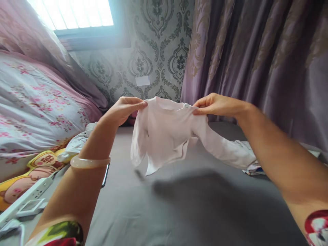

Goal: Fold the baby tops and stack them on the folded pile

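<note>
A small pale pink long-sleeved shirt hangs in the air above a grey bed sheet. My left hand pinches its shoulder on the left, beside the neckline. On the other side, my right hand pinches the opposite shoulder near a small button at the collar. One sleeve droops straight down under my left hand; the other swings out to the right, towards my right forearm. The lower hem hangs loose and uneven, and the shirt's shadow falls on the sheet.
Folded clothes lie at the right, partly behind my right forearm. Along the left are a floral quilt, a yellow cartoon cushion, a white power strip and a phone partly hidden by my arm. Purple curtains hang behind.
</note>
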